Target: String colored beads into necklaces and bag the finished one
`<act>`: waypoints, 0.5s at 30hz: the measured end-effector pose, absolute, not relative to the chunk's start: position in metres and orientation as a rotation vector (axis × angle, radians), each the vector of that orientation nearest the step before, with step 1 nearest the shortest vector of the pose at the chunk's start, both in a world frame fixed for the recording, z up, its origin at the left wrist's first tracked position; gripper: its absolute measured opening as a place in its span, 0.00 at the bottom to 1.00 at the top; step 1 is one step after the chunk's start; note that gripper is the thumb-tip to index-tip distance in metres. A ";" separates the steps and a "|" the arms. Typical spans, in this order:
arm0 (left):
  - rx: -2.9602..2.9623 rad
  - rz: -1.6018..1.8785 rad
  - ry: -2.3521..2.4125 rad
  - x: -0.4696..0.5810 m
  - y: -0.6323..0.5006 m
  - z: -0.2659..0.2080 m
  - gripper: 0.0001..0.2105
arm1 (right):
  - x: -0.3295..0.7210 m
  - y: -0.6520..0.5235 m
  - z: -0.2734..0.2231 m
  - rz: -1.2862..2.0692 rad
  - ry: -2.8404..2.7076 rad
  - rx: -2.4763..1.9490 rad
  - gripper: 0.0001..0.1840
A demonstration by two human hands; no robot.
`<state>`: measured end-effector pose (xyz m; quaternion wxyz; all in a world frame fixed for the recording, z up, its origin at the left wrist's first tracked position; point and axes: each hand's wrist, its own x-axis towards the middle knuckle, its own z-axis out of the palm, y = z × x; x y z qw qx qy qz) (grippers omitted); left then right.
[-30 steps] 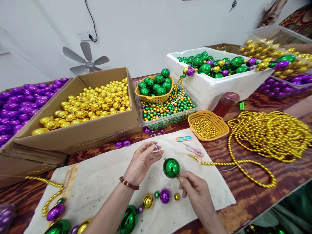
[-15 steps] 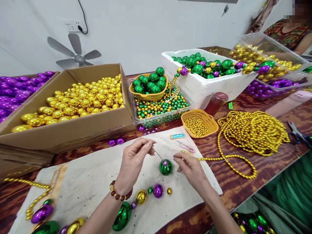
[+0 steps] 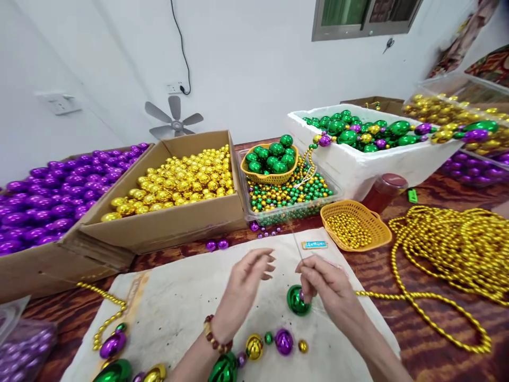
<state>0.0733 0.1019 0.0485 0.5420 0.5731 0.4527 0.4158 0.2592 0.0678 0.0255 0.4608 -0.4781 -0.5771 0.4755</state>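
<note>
My right hand (image 3: 324, 284) pinches a thin needle (image 3: 297, 245), which points up from the fingertips. Just under those fingers a shiny green ball (image 3: 295, 303) rests on the white cloth, with a small purple bead beside it, partly hidden by the hand. My left hand (image 3: 247, 281), a beaded bracelet (image 3: 217, 335) on its wrist, hovers over the cloth to the left, fingers apart and holding nothing. Nearer to me lies a row of beads: a gold ball (image 3: 254, 347), a purple ball (image 3: 283, 341), a small gold bead (image 3: 303, 346) and a large green one (image 3: 223, 367).
Behind the cloth (image 3: 175, 297) stand cardboard boxes of gold balls (image 3: 183, 180) and purple balls (image 3: 59, 196). A clear tub (image 3: 294, 212), an orange basket (image 3: 377, 228) and a white foam box (image 3: 369, 164) are further right. Gold bead strings (image 3: 449, 249) pile up at the right.
The needle has passed from my left hand to my right and now points upward. My left hand has opened away from it. The whole view has swung left.
</note>
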 end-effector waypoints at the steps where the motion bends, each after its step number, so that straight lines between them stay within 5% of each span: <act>1: 1.482 0.937 1.050 0.078 0.102 0.042 0.13 | 0.257 0.070 0.038 1.183 -1.406 -1.131 0.12; 7: 1.906 0.710 0.853 0.120 0.098 0.013 0.11 | 0.262 0.078 0.125 1.017 -1.299 -0.913 0.07; 15: 1.744 0.702 0.739 0.128 0.089 0.003 0.17 | 0.293 0.088 0.216 0.716 -1.234 -0.618 0.14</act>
